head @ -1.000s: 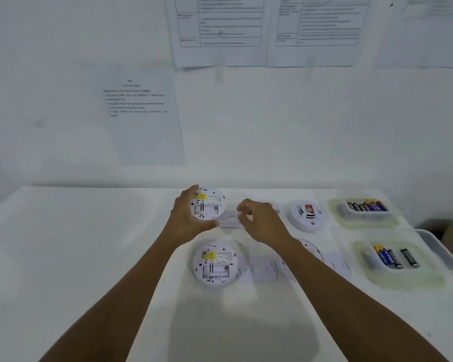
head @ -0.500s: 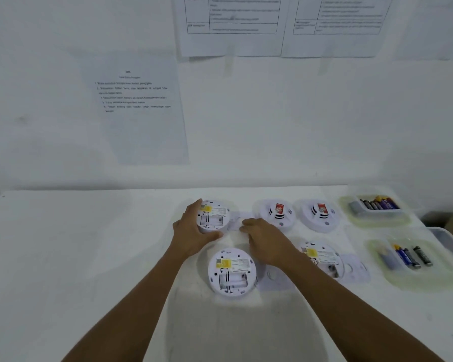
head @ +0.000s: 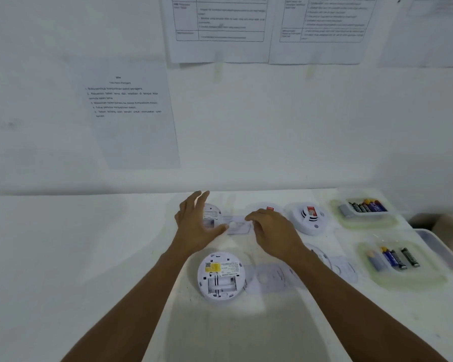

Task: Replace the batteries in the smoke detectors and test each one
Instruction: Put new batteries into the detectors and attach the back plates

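Several white round smoke detectors lie on the white table (head: 63, 257). One upturned detector (head: 221, 275) with a yellow label and an empty battery bay lies in front. Another upturned detector (head: 211, 214) sits at the back, partly hidden behind my left hand (head: 196, 226), whose fingers are spread and hold nothing. A flat cover plate (head: 237, 224) lies between my hands. My right hand (head: 272, 235) hovers palm down with fingers apart beside it, hiding much of a detector with a red label (head: 268, 208). An upright detector (head: 309, 218) stands further right.
Two shallow trays of batteries sit at the right: a far one (head: 364, 207) and a near one (head: 395, 259). An empty tray (head: 439, 246) lies at the table's right edge. More cover plates (head: 268, 279) lie by my right forearm. Printed sheets hang on the wall.
My left hand has let go of the back detector and opened its fingers. My right hand has shifted slightly right, off the cover plate. The camera has tilted.
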